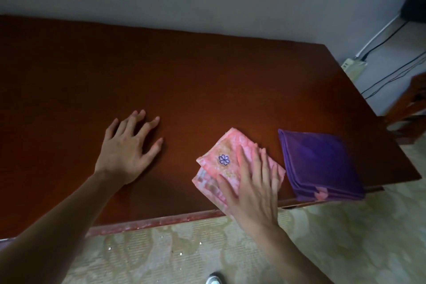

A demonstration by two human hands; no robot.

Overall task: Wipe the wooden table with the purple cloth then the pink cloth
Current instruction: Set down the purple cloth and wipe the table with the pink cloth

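A dark reddish wooden table (184, 80) fills most of the view. A folded pink cloth (221, 157) with a small purple flower lies near the table's front edge, right of centre. My right hand (253, 182) lies flat on top of the pink cloth, fingers spread and pressing down, covering its right half. A folded purple cloth (320, 163) rests to the right of it, at the table's front right corner, untouched. My left hand (129, 145) is flat on the bare wood to the left, fingers apart, holding nothing.
A grey wall runs behind the table. To the right, a power strip (351, 65) and cables (391, 76) lie on the floor, beside a wooden chair (412, 108). A patterned beige floor (207, 249) lies below the table's front edge.
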